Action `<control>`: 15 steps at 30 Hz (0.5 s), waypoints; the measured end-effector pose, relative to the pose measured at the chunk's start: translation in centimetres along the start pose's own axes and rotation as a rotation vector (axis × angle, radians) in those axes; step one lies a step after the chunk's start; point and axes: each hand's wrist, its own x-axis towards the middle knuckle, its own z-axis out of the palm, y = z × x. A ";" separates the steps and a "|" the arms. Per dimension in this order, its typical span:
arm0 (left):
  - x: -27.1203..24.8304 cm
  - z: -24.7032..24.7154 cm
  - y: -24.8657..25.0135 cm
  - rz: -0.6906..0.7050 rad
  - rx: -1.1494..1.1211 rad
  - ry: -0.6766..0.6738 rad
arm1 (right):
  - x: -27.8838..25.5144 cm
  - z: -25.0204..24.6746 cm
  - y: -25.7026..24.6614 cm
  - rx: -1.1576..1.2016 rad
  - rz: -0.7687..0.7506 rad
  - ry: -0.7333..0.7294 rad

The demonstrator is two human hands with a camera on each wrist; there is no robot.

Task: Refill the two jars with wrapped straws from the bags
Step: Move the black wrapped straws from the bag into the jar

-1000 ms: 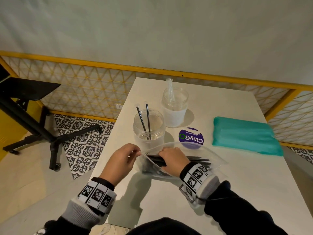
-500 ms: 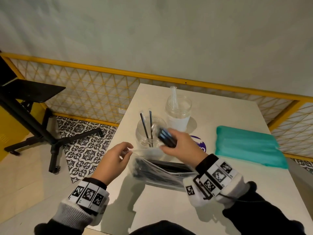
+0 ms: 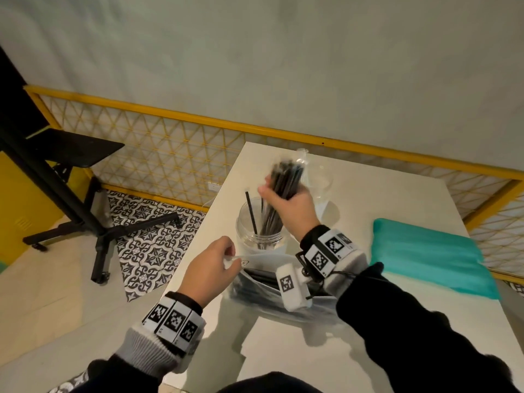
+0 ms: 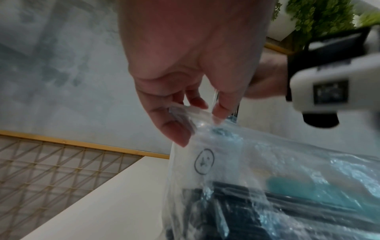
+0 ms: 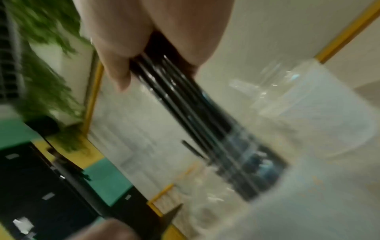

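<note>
My right hand [image 3: 286, 195] grips a bundle of wrapped black straws [image 3: 283, 182], held upright with its lower ends inside the near clear jar [image 3: 259, 236]; the bundle [image 5: 197, 116] is blurred in the right wrist view. One black straw [image 3: 251, 212] leans in that jar. The far jar [image 3: 321, 180] stands behind my right hand, mostly hidden. My left hand [image 3: 224, 258] pinches the open edge of the clear plastic bag [image 3: 261, 290], which lies on the table and holds more black straws [image 4: 277, 206]. The pinching fingers [image 4: 176, 129] show in the left wrist view.
A teal bag [image 3: 431, 262] lies on the white table [image 3: 397, 321] at the right. A yellow lattice railing [image 3: 170, 146] runs behind the table. A black stand on wheels [image 3: 71, 194] is on the floor to the left.
My right hand pulled a bundle of black straws out of the bag, lifted it and turned it upright into the near jar. My left hand kept hold of the bag's edge.
</note>
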 end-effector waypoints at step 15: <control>0.4 0.5 -0.1 0.095 0.111 -0.148 | -6.8 -2.3 7.1 -0.807 0.049 -0.553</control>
